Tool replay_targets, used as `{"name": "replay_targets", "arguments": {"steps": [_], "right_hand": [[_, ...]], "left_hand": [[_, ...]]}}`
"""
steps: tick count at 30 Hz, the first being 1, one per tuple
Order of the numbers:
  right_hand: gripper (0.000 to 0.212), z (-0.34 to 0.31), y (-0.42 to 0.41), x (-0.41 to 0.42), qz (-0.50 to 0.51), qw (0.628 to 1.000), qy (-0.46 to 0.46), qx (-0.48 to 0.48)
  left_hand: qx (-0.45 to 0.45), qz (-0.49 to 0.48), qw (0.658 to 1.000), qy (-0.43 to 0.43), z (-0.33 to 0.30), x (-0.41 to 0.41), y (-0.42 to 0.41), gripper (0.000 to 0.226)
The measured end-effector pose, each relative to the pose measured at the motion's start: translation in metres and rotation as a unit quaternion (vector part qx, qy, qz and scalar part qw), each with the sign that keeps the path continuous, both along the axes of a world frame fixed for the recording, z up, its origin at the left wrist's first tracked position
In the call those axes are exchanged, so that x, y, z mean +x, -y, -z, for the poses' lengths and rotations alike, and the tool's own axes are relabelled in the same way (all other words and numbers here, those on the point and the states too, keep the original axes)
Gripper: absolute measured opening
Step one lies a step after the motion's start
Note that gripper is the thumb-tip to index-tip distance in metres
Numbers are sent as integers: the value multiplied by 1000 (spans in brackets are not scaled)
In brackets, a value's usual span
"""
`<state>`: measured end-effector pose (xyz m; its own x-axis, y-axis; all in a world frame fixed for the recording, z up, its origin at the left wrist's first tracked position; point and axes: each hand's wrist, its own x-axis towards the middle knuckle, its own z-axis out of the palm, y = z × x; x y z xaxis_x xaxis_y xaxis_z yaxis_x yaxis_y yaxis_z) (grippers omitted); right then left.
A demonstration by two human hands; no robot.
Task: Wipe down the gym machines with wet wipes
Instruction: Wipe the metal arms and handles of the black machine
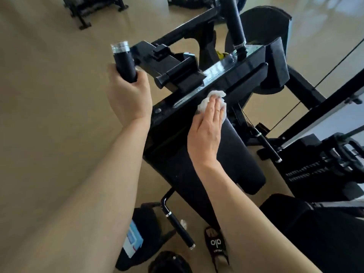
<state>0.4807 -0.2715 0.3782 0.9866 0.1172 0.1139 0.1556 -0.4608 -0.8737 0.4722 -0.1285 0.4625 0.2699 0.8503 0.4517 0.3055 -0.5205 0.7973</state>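
A black gym machine fills the middle of the head view, with a glossy frame bar (232, 75) running up to the right and a padded back rest (232, 158) below it. My left hand (128, 95) grips the black handle (125, 64), which has a chrome end cap. My right hand (206, 127) lies flat with straight fingers on a crumpled white wet wipe (214, 95), pressing it against the frame just above the pad.
A blue-and-white wipes pack (132, 241) lies on a black seat at the bottom. A lower handle (177, 225) juts out near a sandalled foot (216, 245). A weight stack (315, 170) and cables stand at the right. More equipment (88, 8) stands on the tan floor at the far top.
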Motion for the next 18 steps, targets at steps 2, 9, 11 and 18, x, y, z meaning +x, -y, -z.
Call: {"name": "replay_targets", "arguments": {"steps": [2,9,11,18], "right_hand": [[52,2,5,-9,-2,1000,24,12],[41,15,27,-35,-95,985,132,56],[23,3,35,-16,-66,988,108,91],[20,1,38,47,92,987,50,119]], "left_hand": [[-17,-12,999,-32,-4,-3,9,36],[200,-16,966,-162,8,-27,78,39],[245,68,948,-192,15,-16,77,23],[306,104,902,-286,36,12,64,28]]}}
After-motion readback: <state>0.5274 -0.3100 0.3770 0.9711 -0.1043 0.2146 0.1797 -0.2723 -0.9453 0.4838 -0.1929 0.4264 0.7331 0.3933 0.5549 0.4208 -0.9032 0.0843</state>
